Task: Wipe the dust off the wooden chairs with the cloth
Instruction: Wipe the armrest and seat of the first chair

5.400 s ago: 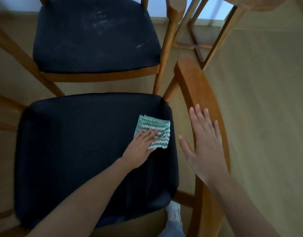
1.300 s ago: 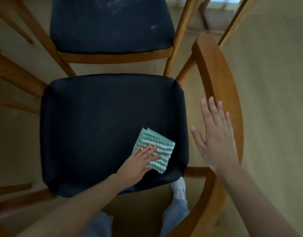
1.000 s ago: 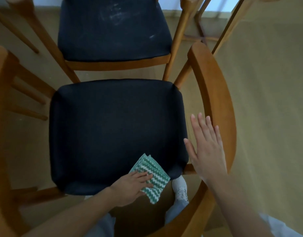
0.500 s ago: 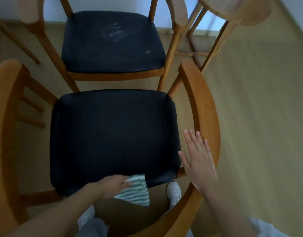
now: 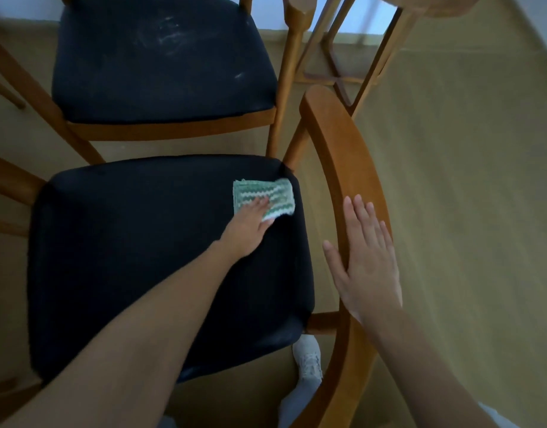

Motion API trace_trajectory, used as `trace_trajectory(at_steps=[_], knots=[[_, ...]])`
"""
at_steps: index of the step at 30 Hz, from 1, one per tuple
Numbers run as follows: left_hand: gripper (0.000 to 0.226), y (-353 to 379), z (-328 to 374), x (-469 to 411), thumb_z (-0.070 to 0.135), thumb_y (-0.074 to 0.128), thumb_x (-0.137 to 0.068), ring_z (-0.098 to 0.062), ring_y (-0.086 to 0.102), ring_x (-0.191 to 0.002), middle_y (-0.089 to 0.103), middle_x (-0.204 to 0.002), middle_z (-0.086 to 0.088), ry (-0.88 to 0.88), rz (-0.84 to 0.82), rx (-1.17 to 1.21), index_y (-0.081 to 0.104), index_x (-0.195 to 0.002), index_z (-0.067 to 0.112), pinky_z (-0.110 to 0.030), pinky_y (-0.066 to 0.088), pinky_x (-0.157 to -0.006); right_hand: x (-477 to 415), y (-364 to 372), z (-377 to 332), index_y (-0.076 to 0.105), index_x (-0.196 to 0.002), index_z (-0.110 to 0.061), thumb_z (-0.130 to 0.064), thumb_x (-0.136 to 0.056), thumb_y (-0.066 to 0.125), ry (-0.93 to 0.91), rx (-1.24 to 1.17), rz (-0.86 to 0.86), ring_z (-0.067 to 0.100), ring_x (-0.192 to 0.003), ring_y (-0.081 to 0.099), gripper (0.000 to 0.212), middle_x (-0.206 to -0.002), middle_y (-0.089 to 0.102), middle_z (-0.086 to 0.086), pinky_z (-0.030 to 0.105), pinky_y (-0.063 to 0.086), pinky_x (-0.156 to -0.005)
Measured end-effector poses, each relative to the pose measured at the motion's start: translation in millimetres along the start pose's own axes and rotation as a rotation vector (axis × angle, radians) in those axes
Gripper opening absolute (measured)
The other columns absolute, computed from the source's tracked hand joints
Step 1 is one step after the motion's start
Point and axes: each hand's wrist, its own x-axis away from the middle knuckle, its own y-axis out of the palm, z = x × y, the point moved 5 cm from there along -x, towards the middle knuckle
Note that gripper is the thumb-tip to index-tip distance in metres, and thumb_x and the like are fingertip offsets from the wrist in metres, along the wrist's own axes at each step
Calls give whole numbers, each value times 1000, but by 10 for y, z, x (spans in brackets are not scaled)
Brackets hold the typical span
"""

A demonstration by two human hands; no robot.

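Head cam looks straight down on a tan floor (image 5: 466, 211) with wooden chairs packed close. The near chair (image 5: 142, 257) fills the middle: black padded seat, and its curved wooden back rail (image 5: 343, 156) sweeps from 1 o'clock down to 5 o'clock. The far chair (image 5: 161, 63) sits at 12 o'clock, same black seat but with pale dusty smears on it. Another wooden frame (image 5: 358, 57) pokes in at 1 o'clock.

The left arm reaches in from 7 o'clock, and the left hand (image 5: 250, 227) lies flat, fingers straight, pressing down on the cloth (image 5: 266, 193). The right hand (image 5: 364, 264) is spread wide, palm down over the back rail at 4 o'clock, thumb off toward the seat side, gripping nothing.

The cloth is a folded green-and-white zigzag one, lying on the near seat's 1 o'clock corner, close to the edge. A white shoe (image 5: 307, 359) shows at 6 o'clock under the seat's edge.
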Motion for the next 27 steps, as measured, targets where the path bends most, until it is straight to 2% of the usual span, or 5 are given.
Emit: trace_trajectory(at_steps=[7, 10, 16, 21, 27], knots=[[59, 771, 117, 573, 44, 4, -90, -15, -5, -142, -2, -153, 4, 134, -118, -258, 11, -146, 29, -33, -13, -113, 5, 12, 11, -3, -146, -24, -56, -94, 16, -10, -17, 27, 8, -142, -6, 64, -152, -3, -9, 25, -7, -114], [51, 941, 251, 872, 36, 22, -93, -22, 19, -140, 22, -152, -3, 190, -171, -371, 23, -142, 26, -49, 9, -110, 14, 16, 7, -5, -146, -25, -57, -93, 13, -3, -10, 10, 7, -141, -9, 64, -151, -6, -10, 24, -10, -113], [49, 1282, 433, 1520, 37, 25, -92, -16, 32, -136, 41, -145, 0, 381, -395, -440, 49, -132, 22, -41, 18, -116, 10, 3, -13, -2, -145, -24, -58, -91, 10, 13, -15, 16, 11, -143, -4, 65, -151, -3, -9, 30, -3, -115], [51, 1206, 342, 1663, 30, 19, -103, -18, -34, -133, -21, -152, 0, 510, -444, -615, -3, -149, 20, -42, -28, -102, 22, 0, -20, -3, -145, -26, -59, -90, 7, 24, -25, 0, 11, -144, -4, 65, -150, -5, -9, 29, -4, -116], [54, 1037, 104, 2135, 23, 33, -100, -21, -10, -145, -2, -158, -8, 769, -686, -804, 15, -148, 8, -39, -22, -108, 64, -13, -86, -6, -148, -22, -48, -99, 24, 13, 154, -51, 20, -144, -7, 62, -158, -3, 5, 33, -6, -113]])
